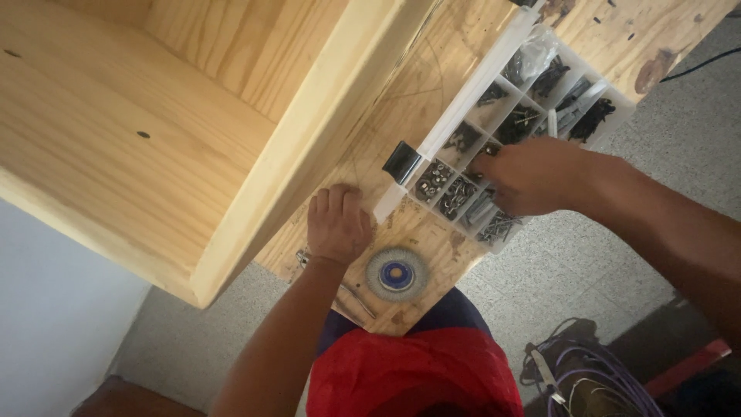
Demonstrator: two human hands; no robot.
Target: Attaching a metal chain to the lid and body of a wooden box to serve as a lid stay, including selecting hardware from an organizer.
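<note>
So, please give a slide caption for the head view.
Right hand reaches into a screw organizer box; left hand rests on the workbench.

Bare forearms, red garment, dark trousers

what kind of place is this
Probably a woodworking or carpentry workshop: an unfinished pine cabinet stands on a scuffed plywood workbench, beside a clear compartment organizer of screws and fasteners, with a wire wheel brush near the left hand.

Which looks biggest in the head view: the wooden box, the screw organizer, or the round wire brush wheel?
Largest to smallest:
1. wooden box, though it sits nearer the camera, which enlarges it
2. screw organizer
3. wire brush wheel
</note>
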